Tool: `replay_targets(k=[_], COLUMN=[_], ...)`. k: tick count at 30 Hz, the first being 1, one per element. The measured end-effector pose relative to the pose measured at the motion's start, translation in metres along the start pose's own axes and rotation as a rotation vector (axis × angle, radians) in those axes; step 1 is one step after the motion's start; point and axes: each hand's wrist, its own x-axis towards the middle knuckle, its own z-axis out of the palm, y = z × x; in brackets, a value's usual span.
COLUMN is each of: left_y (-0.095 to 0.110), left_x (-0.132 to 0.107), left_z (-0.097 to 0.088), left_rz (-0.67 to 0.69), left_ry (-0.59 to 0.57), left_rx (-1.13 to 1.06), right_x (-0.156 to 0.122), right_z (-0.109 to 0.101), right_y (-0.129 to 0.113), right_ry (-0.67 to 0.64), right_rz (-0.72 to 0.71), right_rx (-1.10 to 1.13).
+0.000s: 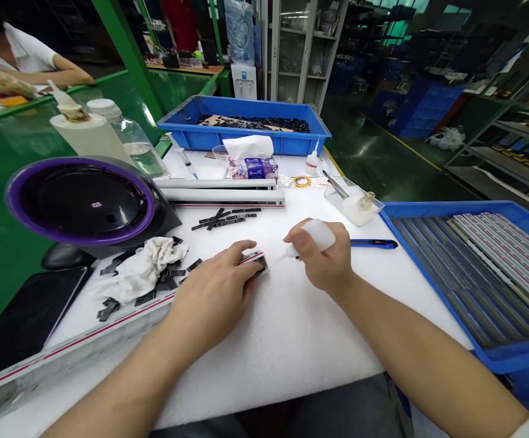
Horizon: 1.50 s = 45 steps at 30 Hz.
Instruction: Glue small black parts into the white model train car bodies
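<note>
My left hand (213, 292) lies closed over the end of a long white rail with a red stripe (86, 340), which runs from the lower left to the middle of the white foam mat (291, 328). My right hand (323, 258) grips a small white squeeze bottle (316, 234), its thin nozzle pointing at the rail's open end (259, 261). Small black strips (225, 219) lie scattered just beyond the hands. More black strips sit around a crumpled white cloth (143, 271) to the left.
Two more rails (221, 196) lie farther back, with a tissue pack (251, 161), tape roll (301, 180), clear tray (353, 204) and blue knife (374, 244). Blue bins stand behind (246, 125) and at right (474, 280). A purple-rimmed device (79, 201) stands left. Another person (27, 58) sits far left.
</note>
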Motion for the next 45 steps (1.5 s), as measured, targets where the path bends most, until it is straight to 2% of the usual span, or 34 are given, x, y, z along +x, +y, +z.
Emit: replay_targets(k=[7,14,45], left_y=[0.001,0.0021,0.0021], left_x=[-0.0014,-0.0004,0.0], left_z=[-0.001,-0.0024,-0.0025], left_rz=[0.003,0.003,0.01], left_ry=[0.002,0.01,0.016], left_rx=[-0.008,-0.027,-0.026], right_x=[0.0014,-0.0007,0.001], right_z=[0.003,0.0044,0.0052], right_y=[0.0017,0.002,0.0037], right_ry=[-0.032,-0.068,-0.057], right_rz=[-0.111,-0.034,0.023], right_rx=[-0.113,-0.131,-0.105])
